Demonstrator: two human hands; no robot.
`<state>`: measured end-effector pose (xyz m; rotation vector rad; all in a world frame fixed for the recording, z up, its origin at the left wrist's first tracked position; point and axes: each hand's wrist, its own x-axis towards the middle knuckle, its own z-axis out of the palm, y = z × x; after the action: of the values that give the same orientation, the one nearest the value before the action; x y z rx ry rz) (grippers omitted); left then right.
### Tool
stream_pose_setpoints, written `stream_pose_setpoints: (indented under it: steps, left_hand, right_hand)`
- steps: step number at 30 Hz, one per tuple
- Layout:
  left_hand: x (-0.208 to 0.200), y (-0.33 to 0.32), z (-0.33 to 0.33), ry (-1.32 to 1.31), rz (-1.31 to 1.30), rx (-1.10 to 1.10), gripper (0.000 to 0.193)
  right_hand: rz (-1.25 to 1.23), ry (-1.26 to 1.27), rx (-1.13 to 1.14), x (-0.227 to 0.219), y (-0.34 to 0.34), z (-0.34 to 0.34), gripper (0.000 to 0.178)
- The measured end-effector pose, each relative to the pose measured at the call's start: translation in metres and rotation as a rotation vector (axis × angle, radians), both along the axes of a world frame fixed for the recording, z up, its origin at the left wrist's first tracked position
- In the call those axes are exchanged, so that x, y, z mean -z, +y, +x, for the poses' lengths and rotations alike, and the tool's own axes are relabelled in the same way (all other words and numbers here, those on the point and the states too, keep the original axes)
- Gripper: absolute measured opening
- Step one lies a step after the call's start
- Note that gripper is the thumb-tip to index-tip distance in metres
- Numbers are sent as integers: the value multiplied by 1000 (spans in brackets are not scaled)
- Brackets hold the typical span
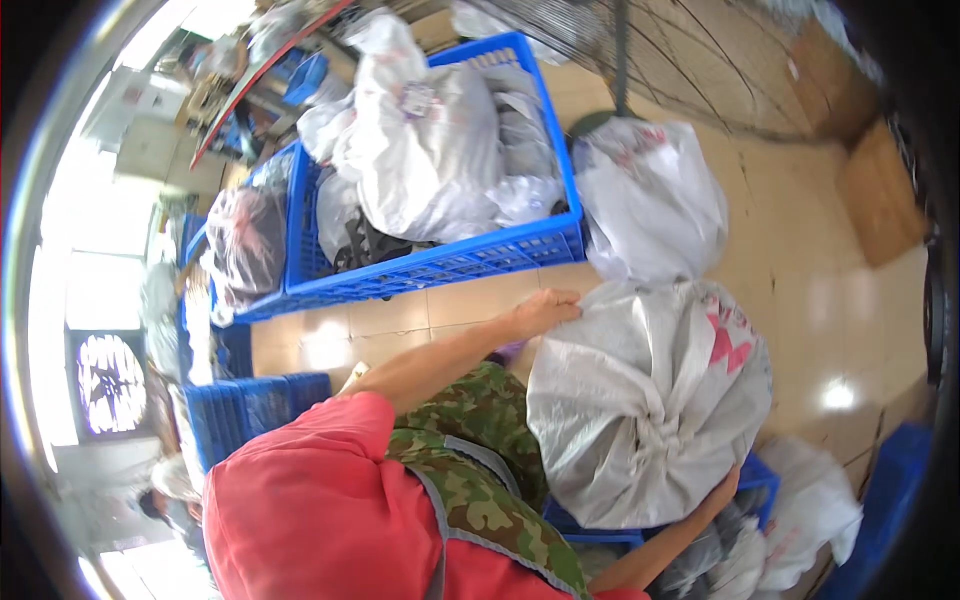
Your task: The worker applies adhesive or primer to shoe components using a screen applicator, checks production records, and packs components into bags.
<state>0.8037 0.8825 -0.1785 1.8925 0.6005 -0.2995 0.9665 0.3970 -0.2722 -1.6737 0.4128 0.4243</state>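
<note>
A large white woven sack (640,400), gathered and knotted at its top and printed with a pink mark, lies between my hands. My left hand (548,311) is closed on its far left edge, with the fingertips at the cloth. On the near right side my right hand (722,492) grips the sack low down, its fingers partly hidden under the bulge. Below the sack, edges of a blue plastic crate (762,484) show; I cannot tell whether the sack's weight rests on it. A second white bag (652,205) stands right behind the sack.
Ahead stands a big blue crate (450,252) heaped with white sacks and clear bags. A bag of dark items (245,240) sits left of it. Blue crates (255,410) are stacked at left. White bags (805,510) lie at lower right, cardboard boxes (878,195) at far right.
</note>
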Motion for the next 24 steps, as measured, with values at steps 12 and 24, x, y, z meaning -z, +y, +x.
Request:
stream_pose_setpoints:
  steps: [12, 24]
  left_hand:
    - [-213, 74, -224, -792, -974, -553, 12]
    - [-354, 171, -555, -1657, -429, -1027, 14]
  right_hand:
    - [46, -434, -676, -230, 96, 12, 31]
    - [60, -677, -1293, -434, 528, -43, 26]
